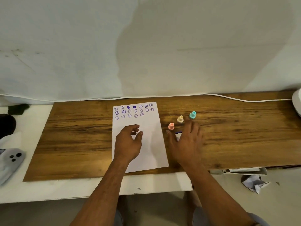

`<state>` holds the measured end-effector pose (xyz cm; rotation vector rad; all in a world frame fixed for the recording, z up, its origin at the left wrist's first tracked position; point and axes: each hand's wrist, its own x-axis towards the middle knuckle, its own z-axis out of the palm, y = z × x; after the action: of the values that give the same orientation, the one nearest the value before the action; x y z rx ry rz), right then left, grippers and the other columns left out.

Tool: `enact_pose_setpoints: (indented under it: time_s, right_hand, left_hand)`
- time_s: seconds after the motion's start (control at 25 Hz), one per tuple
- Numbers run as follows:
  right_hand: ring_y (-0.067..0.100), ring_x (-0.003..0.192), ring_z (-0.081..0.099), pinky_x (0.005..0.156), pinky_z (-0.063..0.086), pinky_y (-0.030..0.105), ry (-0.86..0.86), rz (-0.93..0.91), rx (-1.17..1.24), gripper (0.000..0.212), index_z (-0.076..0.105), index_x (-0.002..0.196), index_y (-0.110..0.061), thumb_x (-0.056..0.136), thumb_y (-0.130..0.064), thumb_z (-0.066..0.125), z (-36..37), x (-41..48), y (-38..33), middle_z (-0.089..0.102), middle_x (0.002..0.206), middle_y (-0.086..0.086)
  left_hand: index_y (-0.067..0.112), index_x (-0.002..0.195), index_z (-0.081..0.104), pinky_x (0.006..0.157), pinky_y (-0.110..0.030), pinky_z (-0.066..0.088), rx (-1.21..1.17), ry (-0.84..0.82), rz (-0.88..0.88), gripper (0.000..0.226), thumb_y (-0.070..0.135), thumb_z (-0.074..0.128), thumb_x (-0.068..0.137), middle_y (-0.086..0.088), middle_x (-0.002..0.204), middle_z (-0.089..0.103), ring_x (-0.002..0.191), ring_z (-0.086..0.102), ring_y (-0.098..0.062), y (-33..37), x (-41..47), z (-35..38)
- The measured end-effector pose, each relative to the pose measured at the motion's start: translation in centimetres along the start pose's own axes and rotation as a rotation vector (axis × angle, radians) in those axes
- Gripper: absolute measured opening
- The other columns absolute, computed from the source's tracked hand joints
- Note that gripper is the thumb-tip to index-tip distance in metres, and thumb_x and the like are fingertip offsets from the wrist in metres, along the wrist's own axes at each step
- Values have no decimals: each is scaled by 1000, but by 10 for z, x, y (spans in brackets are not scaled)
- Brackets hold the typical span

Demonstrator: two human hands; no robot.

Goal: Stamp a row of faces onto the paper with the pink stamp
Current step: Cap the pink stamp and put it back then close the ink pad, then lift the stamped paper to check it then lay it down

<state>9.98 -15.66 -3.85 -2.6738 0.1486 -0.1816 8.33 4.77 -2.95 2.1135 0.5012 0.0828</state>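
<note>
The pink stamp (171,126) stands upright on the wooden tabletop (81,136), just right of the paper (151,144), and nobody has hold of it. The right hand (187,144) lies spread just beside and below it, fingers splayed wide, thumb tip close to the stamp's base, the grip fully open and empty. A small white item with a dark blue edge (178,133) shows between thumb and forefinger; what it is cannot be told.

Over on the sheet, the left hand (128,142) sits on the blank middle of the paper, fingers loosely curled, grip half open and holding nothing that can be seen.

Above it, three rows of purple stamped faces (133,111) fill the top of the page, the third row stopping short, with two solid purple hearts (131,107) in the top row. No writing is readable.

Beyond the pink stamp, a cream stamp (180,119) and a teal stamp (192,115) stand in a slanting line. A white cable (244,100) runs along the tabletop's far edge.
</note>
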Motion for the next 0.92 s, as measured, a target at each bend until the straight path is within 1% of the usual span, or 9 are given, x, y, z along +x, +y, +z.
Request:
enact_pose_setpoints:
  time_s: [0.08, 0.16, 0.28, 0.4, 0.52, 0.68, 0.8, 0.88, 0.92]
  right_hand:
    - [28, 133, 51, 102, 55, 51, -94, -222, 52, 60, 46, 146, -30, 95, -56, 64, 11, -18, -21, 55, 146, 5]
    - [27, 137, 50, 106, 52, 48, -241, -348, -3, 57, 50, 148, -35, 96, -55, 62, 26, -40, -34, 55, 151, 1]
    - [31, 141, 49, 108, 49, 49, -318, -366, -71, 57, 55, 148, -33, 97, -57, 60, 45, -55, -33, 54, 157, 3]
    - [31, 134, 55, 100, 55, 46, -263, -372, -89, 54, 61, 142, -33, 94, -58, 62, 52, -53, -26, 60, 151, 2]
    - [29, 132, 55, 98, 56, 44, -244, -376, -92, 53, 63, 140, -35, 93, -58, 62, 54, -51, -24, 62, 148, 0]
    - [29, 134, 56, 101, 55, 43, -234, -380, -109, 54, 63, 142, -35, 93, -59, 64, 54, -52, -24, 61, 150, -1]
    - [29, 138, 53, 105, 52, 44, -254, -373, -99, 56, 60, 145, -34, 95, -58, 64, 54, -51, -23, 58, 154, -1]
    - [29, 142, 49, 108, 50, 44, -293, -368, -79, 57, 56, 148, -35, 97, -58, 61, 53, -51, -22, 54, 158, -2]
    - [29, 144, 46, 110, 48, 44, -318, -366, -72, 57, 54, 150, -36, 97, -58, 59, 52, -51, -23, 51, 160, -3]
  left_hand:
    - [16, 132, 65, 109, -43, 50, 112, 53, -3, 41, 27, 72, 93, -7, 138, 63, 126, 60, -25, -5, 3, -4]
    - [17, 147, 49, 119, -48, 38, 317, 58, -91, 61, 38, 68, 93, -14, 158, 43, 146, 40, -34, -10, 3, -8]
    - [12, 163, 6, 128, -52, 16, 459, -79, -301, 96, 53, 60, 94, -21, 171, 7, 158, 5, -40, -15, 3, -11]
    - [8, 162, -9, 129, -48, 11, 423, -152, -288, 109, 55, 61, 93, -19, 172, 1, 159, 2, -37, -16, 3, -8]
    - [7, 162, 5, 126, -49, 25, 312, -49, -233, 107, 50, 70, 89, -16, 169, 22, 154, 22, -38, -16, 5, -8]
    - [10, 152, 39, 105, -48, 52, -194, 169, -424, 87, 38, 82, 81, -14, 141, 59, 124, 61, -36, -15, 17, -16]
    - [11, 117, 70, 88, -42, 60, -465, 219, -518, 40, 26, 83, 82, -7, 110, 78, 95, 75, -27, -18, 24, -22]
    - [17, 96, 74, 78, -33, 58, -415, 269, -486, 13, 17, 79, 85, -6, 102, 80, 82, 73, -20, -21, 24, -26]
    - [20, 93, 75, 73, -29, 55, -358, 290, -456, 9, 15, 77, 86, -6, 100, 80, 79, 72, -18, -22, 22, -28]
